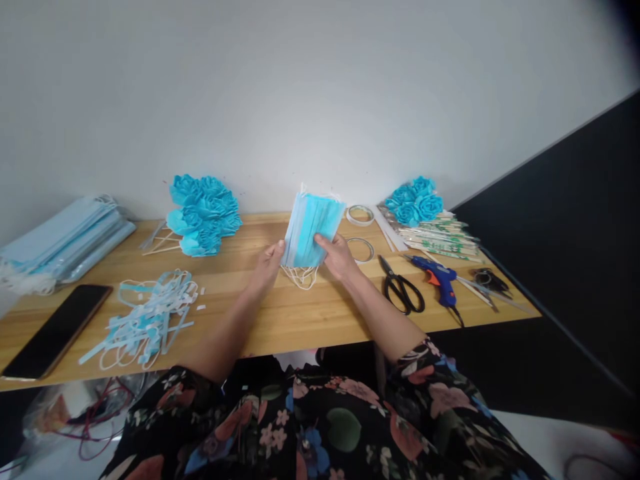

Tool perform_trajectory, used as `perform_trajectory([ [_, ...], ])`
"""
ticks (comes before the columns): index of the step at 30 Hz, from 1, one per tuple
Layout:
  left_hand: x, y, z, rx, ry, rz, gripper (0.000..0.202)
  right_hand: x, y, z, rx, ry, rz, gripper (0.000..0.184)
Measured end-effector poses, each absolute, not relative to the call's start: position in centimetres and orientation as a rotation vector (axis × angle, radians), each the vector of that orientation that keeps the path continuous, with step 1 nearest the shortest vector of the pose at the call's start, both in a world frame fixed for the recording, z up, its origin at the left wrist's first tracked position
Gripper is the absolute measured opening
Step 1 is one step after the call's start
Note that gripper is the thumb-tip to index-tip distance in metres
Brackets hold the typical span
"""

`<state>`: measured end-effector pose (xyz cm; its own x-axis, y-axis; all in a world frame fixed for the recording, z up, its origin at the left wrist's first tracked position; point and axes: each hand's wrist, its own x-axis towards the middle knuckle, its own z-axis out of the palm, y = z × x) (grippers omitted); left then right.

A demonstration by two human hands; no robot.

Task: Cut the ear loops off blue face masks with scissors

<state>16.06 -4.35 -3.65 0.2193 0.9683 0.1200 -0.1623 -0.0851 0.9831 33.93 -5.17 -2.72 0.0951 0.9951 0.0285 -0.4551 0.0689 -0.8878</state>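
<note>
Tabletop (280, 320): one stack of whole masks (60, 243) lies far left. Two flower clusters (203, 213) (415, 200) at the back appear finished. One heap of cut strips (150, 317) lies front left.

Left hand (270, 263) and right hand (339, 257) both grip a mask bundle (313, 230), upright over the centre; its count is not legible.

On the right lie one pair of scissors (403, 290), one glue gun (440, 277) and two tape rolls (361, 215) (361, 249).

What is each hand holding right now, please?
Left hand: closed on the left edge of the stack of masks.
Right hand: closed on the right side of the same stack.
</note>
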Motion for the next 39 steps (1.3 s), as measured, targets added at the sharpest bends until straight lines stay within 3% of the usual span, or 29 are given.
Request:
perform_trajectory([
  [12, 17.0, -3.7, -4.8, 0.860, 0.775, 1.050, 0.059, 33.5, -5.5, -3.4, -0.889, -0.867, 1.389, 0.052],
  [25, 16.6, -4.0, -4.2, 1.472, 1.019, 1.050, 0.062, 33.2, -5.2, -3.0, -0.807, -0.716, 1.426, 0.054],
  [32, 16.2, -3.7, -5.0, 1.444, 1.150, 1.081, 0.045, 33.1, -5.0, -3.1, -0.782, -0.741, 1.445, 0.054],
  [35, 15.7, -3.2, -5.0, 1.297, 1.139, 1.258, 0.042, 33.3, -4.9, -2.8, -0.791, -0.822, 1.364, 0.053],
  [39, 14.4, -2.8, -4.0, 1.394, 1.387, 1.554, 0.023, 33.7, -5.2, -2.1, -0.871, -0.856, 1.190, 0.054],
])
